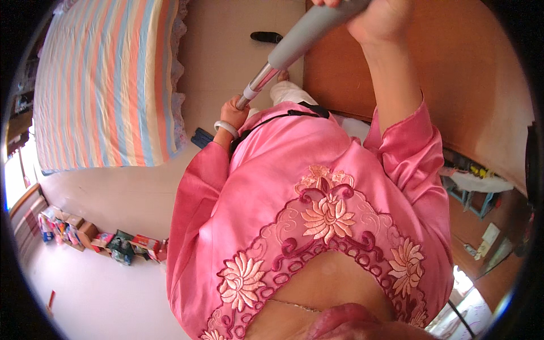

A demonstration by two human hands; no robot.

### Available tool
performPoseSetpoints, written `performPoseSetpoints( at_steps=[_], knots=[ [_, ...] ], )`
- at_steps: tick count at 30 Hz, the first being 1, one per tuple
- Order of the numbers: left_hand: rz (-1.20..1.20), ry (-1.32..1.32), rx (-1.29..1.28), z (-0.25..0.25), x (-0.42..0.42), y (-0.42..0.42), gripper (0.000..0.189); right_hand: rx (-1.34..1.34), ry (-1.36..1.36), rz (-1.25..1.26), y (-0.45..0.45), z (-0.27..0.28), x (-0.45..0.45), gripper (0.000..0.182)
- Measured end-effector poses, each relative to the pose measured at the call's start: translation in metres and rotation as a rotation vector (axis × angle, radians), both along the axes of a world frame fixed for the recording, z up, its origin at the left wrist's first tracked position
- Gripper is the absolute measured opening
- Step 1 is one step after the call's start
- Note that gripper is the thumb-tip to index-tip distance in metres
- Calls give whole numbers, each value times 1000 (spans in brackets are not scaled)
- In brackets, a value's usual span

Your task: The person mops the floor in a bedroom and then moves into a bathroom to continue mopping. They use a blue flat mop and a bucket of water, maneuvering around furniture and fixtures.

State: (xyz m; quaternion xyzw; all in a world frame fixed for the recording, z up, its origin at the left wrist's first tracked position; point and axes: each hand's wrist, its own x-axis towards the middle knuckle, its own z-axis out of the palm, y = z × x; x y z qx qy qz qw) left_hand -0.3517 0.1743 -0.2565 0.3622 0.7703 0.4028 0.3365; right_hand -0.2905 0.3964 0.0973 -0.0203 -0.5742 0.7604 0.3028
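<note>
A pole with a grey grip sleeve (312,36) and a shiny metal tube (260,80) slants across the upper middle of the view. My right hand (380,23) is wrapped around the grey sleeve near the top edge, which cuts off part of the fingers. Lower down, beside my hip, my left hand (233,111) closes on the metal tube; a pale bangle (226,127) circles that wrist. Whatever is at the pole's lower end is hidden behind this hand and the pink satin top (263,170).
At left is a bed with a striped sheet (106,85). A black shoe (266,37) and a dark blue object (202,138) lie on the tiled floor (216,55). A brown wooden surface (450,72) fills the right. Boxes and bags (121,244) line the wall.
</note>
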Motion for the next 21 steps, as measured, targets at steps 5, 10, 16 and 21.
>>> performPoseSetpoints(
  at_steps=[5, 10, 16, 21],
  knots=[
    [85, -28, -46, -3, 13, -21, 10, 73, -89, 202, 3, 10, 19, 30],
    [-35, 31, 13, 19, 44, -26, 12, 163, -43, 258, -4, 28, 68, 28],
    [-303, -38, 269, 107, 79, 38, 13, 279, -88, 38, -46, 59, 162, 25],
    [-421, 44, 487, 114, 124, 71, 13, 346, -37, -121, -80, 52, 242, 23]
  ],
)
